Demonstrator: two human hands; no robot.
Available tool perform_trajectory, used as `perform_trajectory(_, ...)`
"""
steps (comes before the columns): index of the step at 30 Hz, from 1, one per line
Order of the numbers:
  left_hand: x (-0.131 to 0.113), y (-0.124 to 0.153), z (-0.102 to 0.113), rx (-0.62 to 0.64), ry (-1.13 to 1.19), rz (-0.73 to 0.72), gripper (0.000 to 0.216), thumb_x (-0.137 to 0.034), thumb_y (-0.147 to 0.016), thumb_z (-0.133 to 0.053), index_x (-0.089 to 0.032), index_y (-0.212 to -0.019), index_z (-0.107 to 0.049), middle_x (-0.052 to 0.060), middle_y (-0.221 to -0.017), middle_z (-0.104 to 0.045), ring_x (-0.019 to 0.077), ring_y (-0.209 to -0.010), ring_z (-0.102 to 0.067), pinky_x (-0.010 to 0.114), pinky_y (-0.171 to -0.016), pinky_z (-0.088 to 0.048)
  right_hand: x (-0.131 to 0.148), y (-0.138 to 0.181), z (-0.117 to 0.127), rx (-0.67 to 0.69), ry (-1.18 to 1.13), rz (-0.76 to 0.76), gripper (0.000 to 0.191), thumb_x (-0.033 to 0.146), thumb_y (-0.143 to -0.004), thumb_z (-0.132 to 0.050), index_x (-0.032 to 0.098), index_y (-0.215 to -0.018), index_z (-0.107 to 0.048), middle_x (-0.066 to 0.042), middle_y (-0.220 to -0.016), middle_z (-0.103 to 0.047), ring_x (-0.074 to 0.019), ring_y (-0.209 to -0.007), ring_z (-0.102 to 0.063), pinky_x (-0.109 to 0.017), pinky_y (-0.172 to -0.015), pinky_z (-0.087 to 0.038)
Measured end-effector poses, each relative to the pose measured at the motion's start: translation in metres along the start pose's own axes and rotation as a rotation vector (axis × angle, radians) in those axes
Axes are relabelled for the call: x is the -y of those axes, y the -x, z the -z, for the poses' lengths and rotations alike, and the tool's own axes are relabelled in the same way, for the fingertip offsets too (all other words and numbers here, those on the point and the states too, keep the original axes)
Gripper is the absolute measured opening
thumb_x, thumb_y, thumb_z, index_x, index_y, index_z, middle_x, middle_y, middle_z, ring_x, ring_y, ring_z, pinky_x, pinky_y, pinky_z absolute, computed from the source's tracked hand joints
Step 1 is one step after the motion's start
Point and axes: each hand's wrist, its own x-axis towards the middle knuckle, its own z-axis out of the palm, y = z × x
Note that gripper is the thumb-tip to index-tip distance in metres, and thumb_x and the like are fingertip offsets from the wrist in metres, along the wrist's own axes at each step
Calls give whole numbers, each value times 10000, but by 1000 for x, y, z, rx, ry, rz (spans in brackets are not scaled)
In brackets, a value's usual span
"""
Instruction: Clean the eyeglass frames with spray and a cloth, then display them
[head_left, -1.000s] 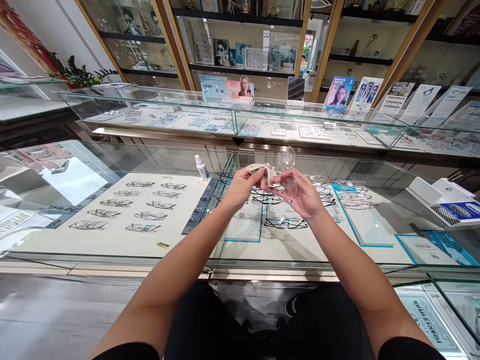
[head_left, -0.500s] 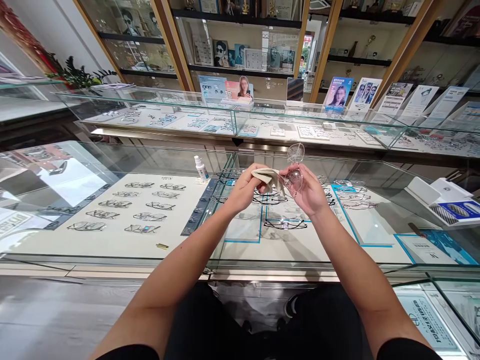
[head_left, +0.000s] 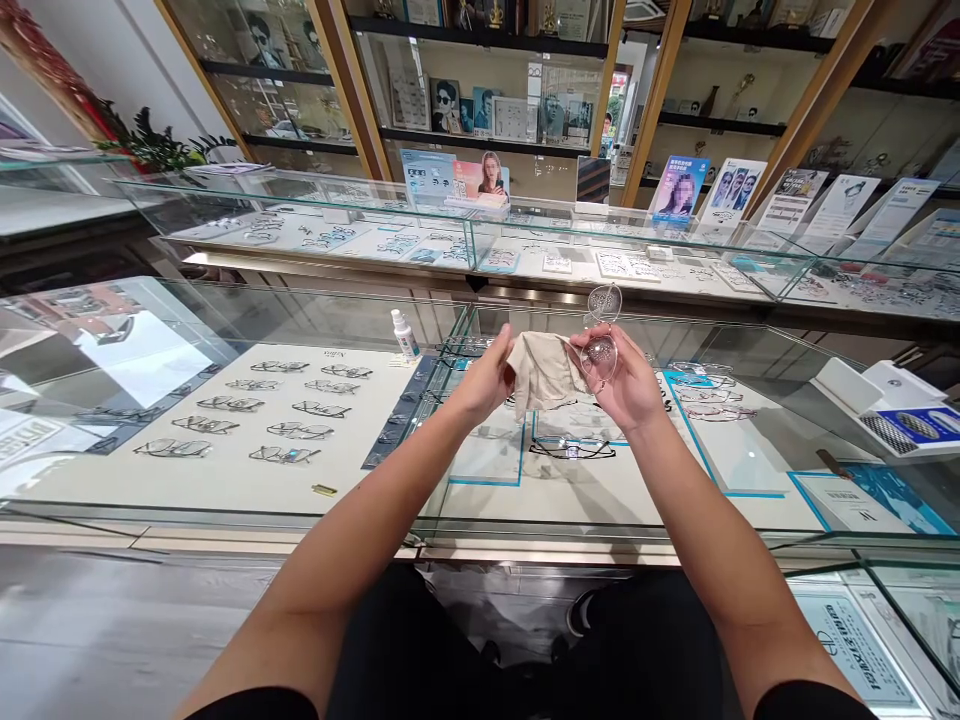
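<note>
A beige cleaning cloth (head_left: 550, 372) hangs spread between my two hands above the glass counter. My left hand (head_left: 489, 378) is closed on the cloth's left edge, thumb pointing up. My right hand (head_left: 626, 382) pinches a pair of thin-rimmed eyeglasses (head_left: 601, 352), held on end with one lens above the other. Small droplets or specks dot both lenses. The cloth's right corner reaches the fingertips of my right hand beside the lower lens. Beneath the cloth, black-framed glasses (head_left: 572, 450) lie in the display.
A white spray bottle (head_left: 405, 335) stands on the counter, left of my hands. Rows of glasses (head_left: 300, 432) lie in the left case. An open white box (head_left: 892, 405) sits at the right. Another glass display counter (head_left: 420, 262) runs across behind.
The cloth, bunched in my left hand before, now hangs open between both hands. My right hand and the eyeglasses have shifted slightly right.
</note>
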Motion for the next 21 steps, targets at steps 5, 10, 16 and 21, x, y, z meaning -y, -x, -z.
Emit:
perform_trajectory(5,3,2,3,-15,-196,-68,623,-716,-777,-928,-197,-1100,-808,63,-1009,-815,212,-909,-709,274,-789,-511,1,-2,3,-32,14,5,203,492,-945,-842,292,-929,-811,-14,-970,-825,-198,-1050,-789,-419,-1171,-630)
perform_trajectory(10,0,1,8,-18,-303,-214,587,-737,-859,-840,-183,-1054,-843,64,-969,-797,224,-953,-663,280,-808,-483,3,-5,7,-77,16,23,208,486,-971,-816,281,-945,-797,-16,-975,-818,-199,-1070,-795,-426,-1181,-624)
perform_trajectory(16,-13,3,10,-156,-315,-245,554,-703,-777,-918,-180,-906,-791,9,-789,-703,145,-700,-562,253,-649,-423,3,-7,9,-58,18,42,211,496,-969,-833,288,-958,-799,-6,-963,-829,-196,-1066,-803,-439,-1196,-621)
perform_trajectory(21,-12,-1,13,-279,-248,-269,581,-711,-697,-965,-177,-821,-772,-19,-663,-610,120,-601,-478,255,-562,-357,3,-7,9,-76,27,52,219,505,-974,-822,289,-953,-792,-8,-956,-826,-204,-1070,-804,-459,-1205,-614)
